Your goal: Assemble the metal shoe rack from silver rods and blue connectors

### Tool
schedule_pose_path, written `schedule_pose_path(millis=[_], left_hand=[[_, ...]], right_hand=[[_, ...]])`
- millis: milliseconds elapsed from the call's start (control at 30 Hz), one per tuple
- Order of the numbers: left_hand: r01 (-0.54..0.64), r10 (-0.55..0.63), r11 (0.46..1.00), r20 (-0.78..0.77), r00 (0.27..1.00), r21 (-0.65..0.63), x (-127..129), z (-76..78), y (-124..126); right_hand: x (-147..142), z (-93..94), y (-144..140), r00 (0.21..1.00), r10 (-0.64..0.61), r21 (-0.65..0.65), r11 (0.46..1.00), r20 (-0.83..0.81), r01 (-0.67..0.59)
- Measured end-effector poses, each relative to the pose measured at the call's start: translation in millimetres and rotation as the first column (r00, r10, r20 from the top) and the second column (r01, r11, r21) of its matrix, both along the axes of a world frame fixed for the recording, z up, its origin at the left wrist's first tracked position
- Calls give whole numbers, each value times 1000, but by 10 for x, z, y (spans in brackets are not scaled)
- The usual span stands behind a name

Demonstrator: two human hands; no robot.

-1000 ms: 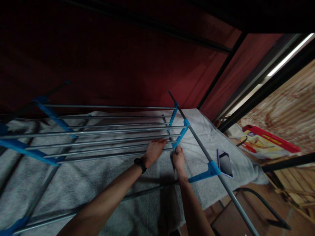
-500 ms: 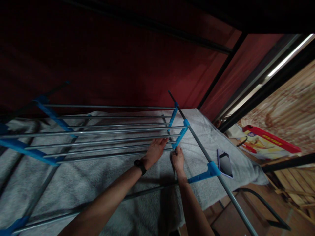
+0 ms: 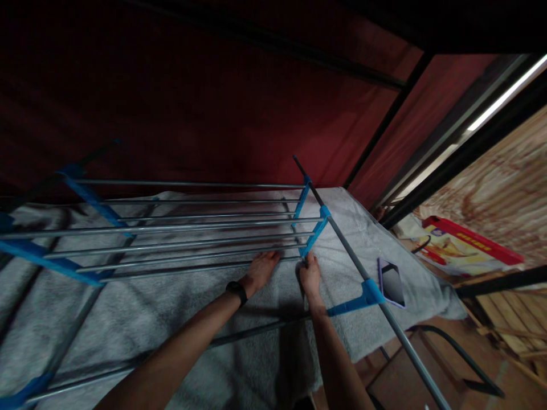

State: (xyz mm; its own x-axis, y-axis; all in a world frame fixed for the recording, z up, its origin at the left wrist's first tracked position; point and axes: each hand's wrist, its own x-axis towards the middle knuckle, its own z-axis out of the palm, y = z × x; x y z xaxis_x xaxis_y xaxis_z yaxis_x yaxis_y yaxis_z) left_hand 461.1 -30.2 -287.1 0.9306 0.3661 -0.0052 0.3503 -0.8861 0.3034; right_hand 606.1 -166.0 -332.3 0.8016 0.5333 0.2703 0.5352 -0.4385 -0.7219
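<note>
A rack of grey metal tubes and blue plastic brackets lies over a grey blanket. My left hand, a black band on its wrist, lies across the lowest tube, its fingers stretched out towards the right and its thumb hidden. To its right, my right hand is closed around the lower end of a blue bracket, where the dark end of a tube shows by the fingers. Beneath the right forearm passes another blue bracket, joined to the long slanting side tube.
On the blanket at the right is a phone with a purple edge. Beyond it lies a red and yellow box. A dark red sheet hangs behind the rack. A chair stands at lower right, beside wooden slats.
My left hand has slid left along the lowest tube, away from the right bracket. My right hand stays at the bracket's lower end, and the rack has hardly moved.
</note>
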Motion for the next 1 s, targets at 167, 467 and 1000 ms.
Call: schedule_pose_path(millis=[167,467,1000], left_hand=[[-40,44,991,26,999,-128,121,13,66],[-18,35,981,85,996,-194,152,-41,126],[-44,57,973,51,997,-225,172,-40,137]], right_hand=[[-5,14,4,1000,-2,7,1000,-10,2],[17,-2,25,999,-36,13,999,-7,36],[25,3,40,1000,-25,17,1000,-14,25]])
